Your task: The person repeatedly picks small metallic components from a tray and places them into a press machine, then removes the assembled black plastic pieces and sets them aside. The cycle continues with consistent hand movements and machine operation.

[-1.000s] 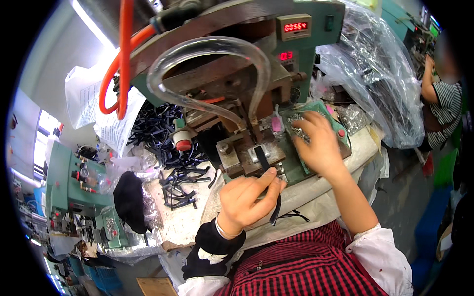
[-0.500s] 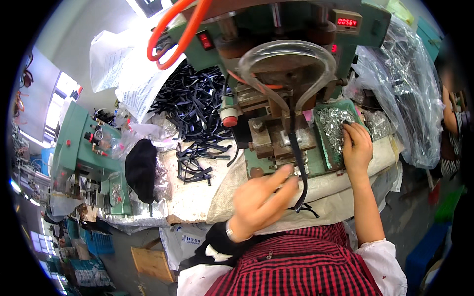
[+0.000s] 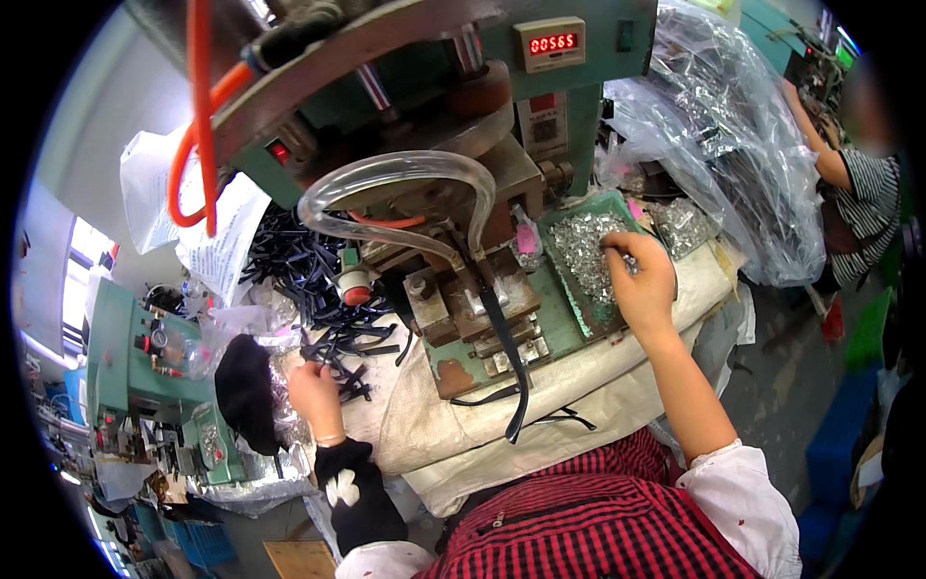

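The left hand (image 3: 315, 396) has moved over to black strips (image 3: 304, 275).

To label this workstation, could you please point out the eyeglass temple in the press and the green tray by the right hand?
Eyeglass temple (image 3: 509, 347): head view, middle of its length.
Green tray (image 3: 600, 318): head view, bare near end.

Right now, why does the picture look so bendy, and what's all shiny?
In the head view, the fisheye lens bends straight edges and leaves the corners black; in the head view, the window glows washed-out white; also in the head view, light glints off the clear plastic bag, the clear tube and the silvery bits by the right hand.
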`<state>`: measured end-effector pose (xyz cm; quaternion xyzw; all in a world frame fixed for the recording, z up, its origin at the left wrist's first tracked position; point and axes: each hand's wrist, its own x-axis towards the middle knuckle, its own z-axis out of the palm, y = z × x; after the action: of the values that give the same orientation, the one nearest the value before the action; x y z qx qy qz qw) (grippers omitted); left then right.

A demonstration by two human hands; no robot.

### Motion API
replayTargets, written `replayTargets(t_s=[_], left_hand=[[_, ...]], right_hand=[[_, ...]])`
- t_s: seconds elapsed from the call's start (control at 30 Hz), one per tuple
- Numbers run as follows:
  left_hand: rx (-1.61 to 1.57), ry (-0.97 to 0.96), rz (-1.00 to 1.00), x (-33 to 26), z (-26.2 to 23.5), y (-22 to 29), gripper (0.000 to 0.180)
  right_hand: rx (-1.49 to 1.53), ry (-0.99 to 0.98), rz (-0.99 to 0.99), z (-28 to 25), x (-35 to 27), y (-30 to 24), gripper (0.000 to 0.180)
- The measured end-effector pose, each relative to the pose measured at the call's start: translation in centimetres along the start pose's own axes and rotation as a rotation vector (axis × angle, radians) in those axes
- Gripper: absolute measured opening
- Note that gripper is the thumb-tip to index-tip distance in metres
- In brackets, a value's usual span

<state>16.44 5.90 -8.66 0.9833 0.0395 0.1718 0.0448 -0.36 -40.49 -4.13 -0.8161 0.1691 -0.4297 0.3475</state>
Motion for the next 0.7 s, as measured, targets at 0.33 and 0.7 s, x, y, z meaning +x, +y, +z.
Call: replayTargets(t_s=[0.33,0.7], left_hand=[[-0.86,-0.084,0.043,-4.3,-5.7,2.8,0.012],[-1.39,0.001,0.095,-6.6,-7.4,13.8,0.006]], right_hand=[[0.264,-0.139,0.2,-4.0,-2.6,-3.5,0.015],[0.869,-0.228,0.324,5.2,-1.1,-11.1,0.04]])
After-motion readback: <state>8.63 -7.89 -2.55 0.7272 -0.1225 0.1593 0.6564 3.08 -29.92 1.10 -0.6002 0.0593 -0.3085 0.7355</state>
